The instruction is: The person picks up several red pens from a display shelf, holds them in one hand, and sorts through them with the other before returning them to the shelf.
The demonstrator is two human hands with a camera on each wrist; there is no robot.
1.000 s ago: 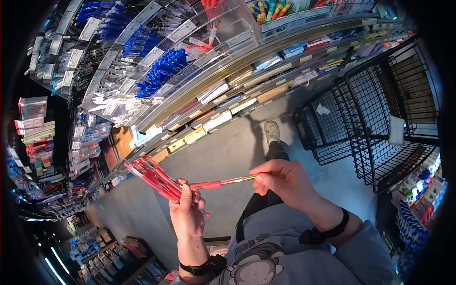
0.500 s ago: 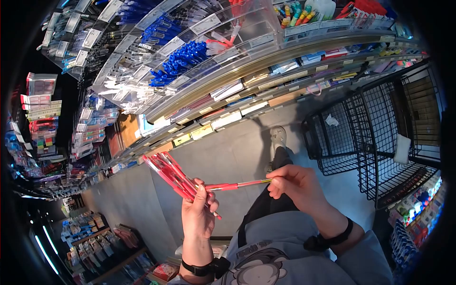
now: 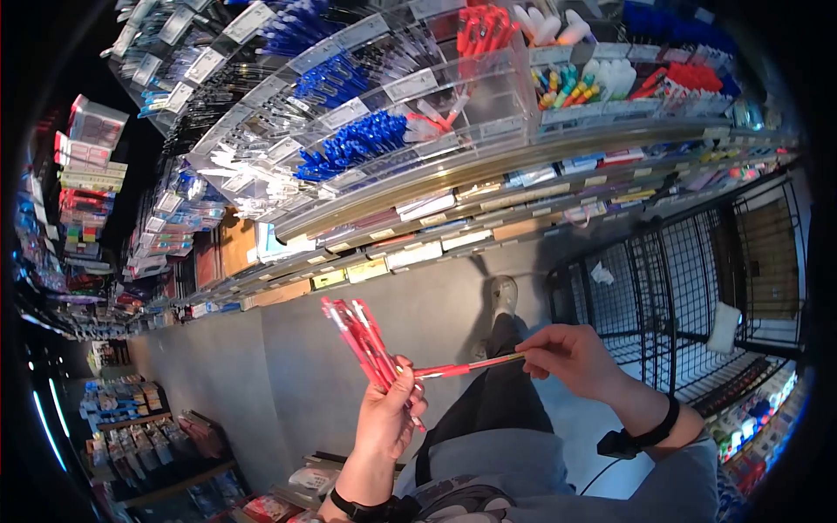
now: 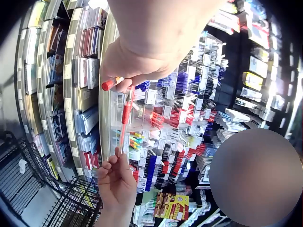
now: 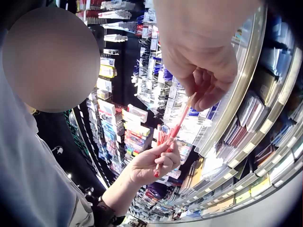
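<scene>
Landmark: the red pen [image 3: 462, 369] strung between both hands; all places below are off it. From the head view I read its long axis as crosswise to the body, climbing slightly toward its right end. Left hand [image 3: 386, 416] is at the left end, curled round a bunch of red pens [image 3: 359, 347] and seemingly the pen's end too. Right hand [image 3: 575, 359] pinches the opposite tip, thumb against fingers. So neither hand is nearer: one per end, pen's middle unsupported. The bunch rises from the pen's left end at a steep angle to it, not in line.

Behind the pen, a dark trouser leg [image 3: 484, 410]; past that, a shoe [image 3: 503, 295] on the grey floor [image 3: 336, 336]. Right of the pen and farther out, the black wire cart [image 3: 669, 288], with a crumpled white scrap [image 3: 602, 274] in it. Beyond the pen, low shelves with notebooks [image 3: 425, 207]; above those, the clear rack with blue pens [image 3: 353, 146] and more red ones [image 3: 485, 31]. Can't read the price labels.
</scene>
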